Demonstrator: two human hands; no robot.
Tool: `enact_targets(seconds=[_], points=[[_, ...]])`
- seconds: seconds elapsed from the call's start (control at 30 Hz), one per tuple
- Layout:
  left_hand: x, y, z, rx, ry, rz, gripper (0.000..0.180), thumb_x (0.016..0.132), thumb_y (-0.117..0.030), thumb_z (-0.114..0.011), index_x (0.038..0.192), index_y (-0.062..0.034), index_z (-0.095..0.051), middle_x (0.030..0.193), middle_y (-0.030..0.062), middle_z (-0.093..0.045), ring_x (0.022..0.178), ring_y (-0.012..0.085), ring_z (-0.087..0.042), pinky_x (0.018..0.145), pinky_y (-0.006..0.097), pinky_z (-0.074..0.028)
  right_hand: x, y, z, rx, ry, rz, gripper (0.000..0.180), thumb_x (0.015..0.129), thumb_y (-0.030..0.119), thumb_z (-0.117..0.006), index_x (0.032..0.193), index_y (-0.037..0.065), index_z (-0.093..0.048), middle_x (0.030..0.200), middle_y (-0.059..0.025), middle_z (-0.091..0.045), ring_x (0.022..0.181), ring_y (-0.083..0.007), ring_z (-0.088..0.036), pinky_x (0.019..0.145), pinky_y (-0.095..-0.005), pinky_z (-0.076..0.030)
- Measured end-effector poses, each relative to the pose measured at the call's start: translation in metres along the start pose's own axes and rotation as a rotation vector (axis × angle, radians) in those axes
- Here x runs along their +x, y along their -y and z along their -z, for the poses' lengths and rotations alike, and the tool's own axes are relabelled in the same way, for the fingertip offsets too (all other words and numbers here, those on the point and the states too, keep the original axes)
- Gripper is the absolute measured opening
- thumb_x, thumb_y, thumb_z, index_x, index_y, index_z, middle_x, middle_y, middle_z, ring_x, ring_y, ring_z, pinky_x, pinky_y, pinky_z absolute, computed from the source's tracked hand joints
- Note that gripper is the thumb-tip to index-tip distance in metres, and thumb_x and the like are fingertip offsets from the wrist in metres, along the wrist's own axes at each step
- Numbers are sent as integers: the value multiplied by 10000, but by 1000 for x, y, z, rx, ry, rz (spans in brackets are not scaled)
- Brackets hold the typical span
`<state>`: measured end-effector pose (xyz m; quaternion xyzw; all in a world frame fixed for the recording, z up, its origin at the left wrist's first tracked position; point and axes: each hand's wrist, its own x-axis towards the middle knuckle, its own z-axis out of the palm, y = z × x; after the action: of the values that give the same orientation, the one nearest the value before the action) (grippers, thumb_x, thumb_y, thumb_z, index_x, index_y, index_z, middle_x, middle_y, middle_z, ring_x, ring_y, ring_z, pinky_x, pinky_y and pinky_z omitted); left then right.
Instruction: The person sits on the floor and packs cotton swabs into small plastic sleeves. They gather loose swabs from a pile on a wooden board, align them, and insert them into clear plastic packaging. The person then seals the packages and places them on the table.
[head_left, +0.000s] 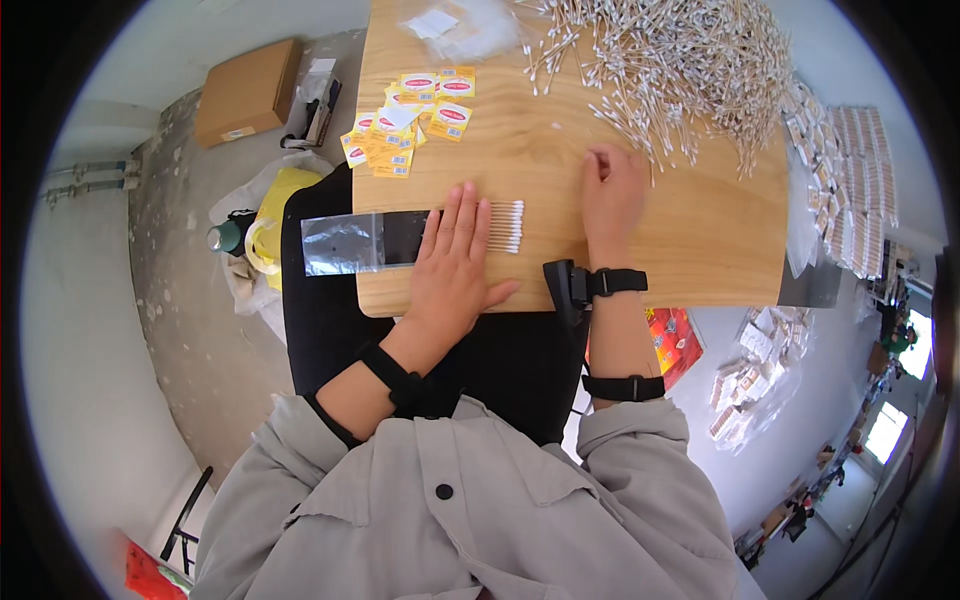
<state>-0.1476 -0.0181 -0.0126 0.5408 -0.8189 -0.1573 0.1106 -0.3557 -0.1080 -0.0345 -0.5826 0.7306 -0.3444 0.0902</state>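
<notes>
My left hand (453, 262) lies flat near the front left of the table, fingers stretched out. It rests over a neat row of cotton swabs (508, 227), whose white tips point right from under it. A dark strip (404, 238) shows left of the fingers, joined to or lying in a clear plastic bag (342, 243) that reaches past the table's left edge. My right hand (614, 185) is over the table to the right of the row, fingers curled closed. Whether anything is inside them is hidden. Loose cotton swabs (690, 60) form a large heap beyond it.
Yellow printed cards (390, 165) lie scattered at the left of the wooden table (545, 120). Clear plastic bags (485, 35) lie at the back. Many swab packs (860, 190) are stacked to the right, with more packs (755, 370) below. A cardboard box (250, 92) stands on the floor.
</notes>
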Motion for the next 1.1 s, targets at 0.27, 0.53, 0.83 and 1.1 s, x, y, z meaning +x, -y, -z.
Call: enact_targets(seconds=[0.27,0.53,0.83,1.1], points=[[-3,0,-1,-19,-25,20,1082,738,-572,-717,1502,37,-250,1585,246,-173,1492,358,-133,1202,482,-137,-30,29,-1,255,429,349,150,860,57,-626,986,85,-701,856,-102,-591,811,-277,-589,712,-383,-484],[-5,3,-4,-20,-29,4,1063,724,-490,-735,1490,63,-248,1574,264,-188,1478,382,-177,1194,469,-178,-86,57,-29,785,168,-139,338,1044,189,-402,1250,-30,-556,1310,-143,-475,1249,-233,-463,1090,-362,-380],[-31,30,1,85,-129,73,879,801,-382,-653,1462,79,-304,1552,247,-282,1467,358,-249,1181,501,-182,-108,105,-51,779,135,-36,327,1044,212,-385,1219,-10,-550,1256,-160,-507,1206,-282,-458,1063,-374,-341],[-41,40,15,133,-41,132,1106,707,-651,-670,1494,29,-294,1591,176,-228,1499,285,-158,1199,512,-90,-97,107,-51,392,-4,55,323,958,81,-462,1256,-37,-503,1234,-187,-508,1164,-366,-464,1019,-447,-364]])
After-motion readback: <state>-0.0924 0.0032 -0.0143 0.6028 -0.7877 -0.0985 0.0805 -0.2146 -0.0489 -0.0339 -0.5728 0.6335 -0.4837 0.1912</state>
